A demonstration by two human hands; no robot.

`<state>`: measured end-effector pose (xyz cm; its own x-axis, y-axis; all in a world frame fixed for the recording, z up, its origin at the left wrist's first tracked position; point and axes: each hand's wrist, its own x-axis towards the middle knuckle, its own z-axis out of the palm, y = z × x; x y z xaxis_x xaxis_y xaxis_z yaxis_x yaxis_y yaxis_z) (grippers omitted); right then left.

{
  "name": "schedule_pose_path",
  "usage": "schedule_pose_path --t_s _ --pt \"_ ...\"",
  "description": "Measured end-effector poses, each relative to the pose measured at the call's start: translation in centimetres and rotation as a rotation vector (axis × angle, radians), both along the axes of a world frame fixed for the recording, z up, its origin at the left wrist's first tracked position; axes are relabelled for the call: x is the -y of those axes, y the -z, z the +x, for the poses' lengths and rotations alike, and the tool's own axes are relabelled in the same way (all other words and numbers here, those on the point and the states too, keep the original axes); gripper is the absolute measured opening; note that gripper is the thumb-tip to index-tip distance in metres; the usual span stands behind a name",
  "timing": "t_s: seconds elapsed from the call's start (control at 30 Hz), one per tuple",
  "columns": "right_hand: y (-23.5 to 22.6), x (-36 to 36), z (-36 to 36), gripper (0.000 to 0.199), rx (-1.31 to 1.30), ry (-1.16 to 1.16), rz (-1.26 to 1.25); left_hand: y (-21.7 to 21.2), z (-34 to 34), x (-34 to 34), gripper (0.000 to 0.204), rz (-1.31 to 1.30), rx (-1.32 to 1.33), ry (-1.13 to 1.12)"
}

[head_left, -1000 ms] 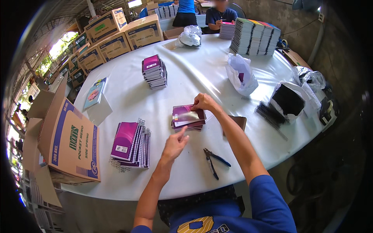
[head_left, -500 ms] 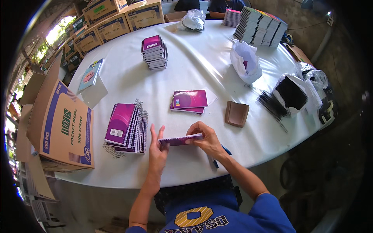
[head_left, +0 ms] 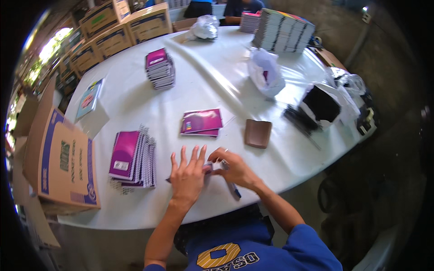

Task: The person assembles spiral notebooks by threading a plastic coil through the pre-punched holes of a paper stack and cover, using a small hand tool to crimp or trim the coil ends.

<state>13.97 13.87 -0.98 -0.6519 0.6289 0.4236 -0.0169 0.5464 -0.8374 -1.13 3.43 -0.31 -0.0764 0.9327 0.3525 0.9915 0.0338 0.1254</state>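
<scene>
My left hand (head_left: 186,174) lies flat with its fingers spread on a purple spiral notebook (head_left: 207,168) near the front edge of the white table (head_left: 212,77), pressing it down. My right hand (head_left: 236,170) pinches the same notebook at its right end. Under my right wrist lie pliers with blue handles (head_left: 235,192). A small stack of purple notebooks (head_left: 201,122) sits just beyond my hands. Left of my left hand there is a fanned pile of spiral notebooks (head_left: 133,158).
A brown square pad (head_left: 258,133) lies right of the small stack. An open cardboard box (head_left: 63,158) stands at the left edge. Farther back are another notebook stack (head_left: 159,67), a white plastic bag (head_left: 266,74), a bag of black spiral coils (head_left: 322,105) and tall notebook piles (head_left: 282,29).
The notebook, held up on edge between both hands half a second ago, now lies flat under my left palm. One second ago my hands were at the small stack farther back.
</scene>
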Motion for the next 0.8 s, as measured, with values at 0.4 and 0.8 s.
schedule_pose_path --t_s 0.4,0.8 --pt "4.2 -19.5 18.5 0.007 0.915 0.960 0.699 -1.0 -0.2 -0.1 0.057 -0.094 0.038 0.114" --pt "-3.5 -11.8 12.4 0.018 0.417 0.471 0.479 -1.0 -0.7 -0.2 0.063 -0.100 0.056 0.089"
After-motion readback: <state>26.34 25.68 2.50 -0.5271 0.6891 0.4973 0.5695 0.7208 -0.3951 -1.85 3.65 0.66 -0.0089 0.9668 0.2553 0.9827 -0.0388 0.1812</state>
